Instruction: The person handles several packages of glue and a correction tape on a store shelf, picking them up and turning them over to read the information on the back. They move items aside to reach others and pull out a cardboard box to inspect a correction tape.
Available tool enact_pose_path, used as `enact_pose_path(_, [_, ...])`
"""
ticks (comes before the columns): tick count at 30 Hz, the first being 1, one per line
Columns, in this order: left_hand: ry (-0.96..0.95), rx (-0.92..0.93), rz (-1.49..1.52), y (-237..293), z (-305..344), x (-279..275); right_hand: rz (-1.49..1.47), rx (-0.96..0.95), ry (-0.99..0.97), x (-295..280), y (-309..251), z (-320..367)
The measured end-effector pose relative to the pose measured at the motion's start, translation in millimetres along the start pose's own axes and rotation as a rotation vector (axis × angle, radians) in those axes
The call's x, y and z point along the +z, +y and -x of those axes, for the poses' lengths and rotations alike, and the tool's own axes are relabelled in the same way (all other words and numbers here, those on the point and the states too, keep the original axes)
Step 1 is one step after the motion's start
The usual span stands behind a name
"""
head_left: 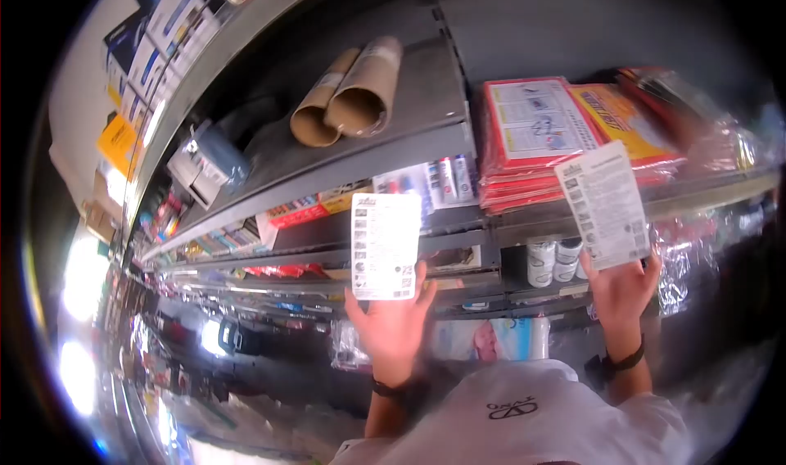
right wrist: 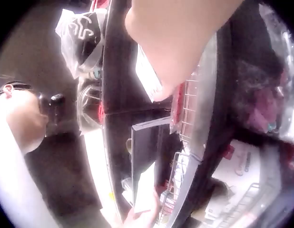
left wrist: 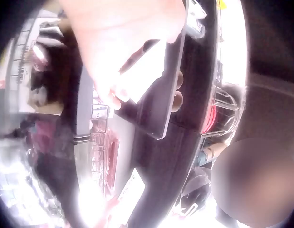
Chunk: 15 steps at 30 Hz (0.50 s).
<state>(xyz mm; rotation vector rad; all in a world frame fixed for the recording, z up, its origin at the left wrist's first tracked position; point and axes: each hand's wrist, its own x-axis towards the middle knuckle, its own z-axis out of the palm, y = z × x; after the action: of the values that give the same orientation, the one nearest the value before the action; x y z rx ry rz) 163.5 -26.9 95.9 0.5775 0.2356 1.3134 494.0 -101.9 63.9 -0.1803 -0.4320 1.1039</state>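
Upright in front of the shelves, my left hand (head_left: 393, 338) holds a white printed card (head_left: 383, 244) by its lower end, fingers at both side edges. The card carries a column of small pictures, lines of text and a square code. To the right, my right hand (head_left: 622, 293) holds a similar card (head_left: 604, 207), tilted, by its bottom edge. That card overlaps the red-edged packets behind it. In the left wrist view, the left hand (left wrist: 132, 33) hides part of its card (left wrist: 146, 78). The right wrist view shows the right hand's card (right wrist: 146, 73) edge-on, mostly covered.
Two cardboard tubes (head_left: 364, 97) lie on the upper shelf (head_left: 426, 80). A stack of red-edged packets (head_left: 536, 129) sits on the right shelf beside a yellow packet (head_left: 626, 121). White cans (head_left: 540, 264) stand lower down. A package with a baby picture (head_left: 491, 338) is below.
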Motion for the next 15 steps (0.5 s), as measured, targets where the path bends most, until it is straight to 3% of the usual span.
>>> enact_pose_path(3, [-0.015, 0.003, 0.068, -4, -4, -3, -0.198, 0.085, 0.005, -6, 2, -3])
enact_pose_path(7, [-0.01, 0.04, -0.042, -5, -8, 5, -0.086, 0.113, -0.024, -10, -1, 2])
enact_pose_path(11, [-0.028, 0.204, -0.644, -8, -24, 15, -0.037, 0.082, -0.036, -27, -6, 5])
enact_pose_path(13, [-0.135, 0.409, -0.905, -14, -32, 15, -0.023, 0.069, -0.062, -32, -10, 6])
enact_pose_path(15, [-0.063, 0.43, -1.111, -25, -37, 39, 0.004, 0.049, -0.085, -37, -16, 6])
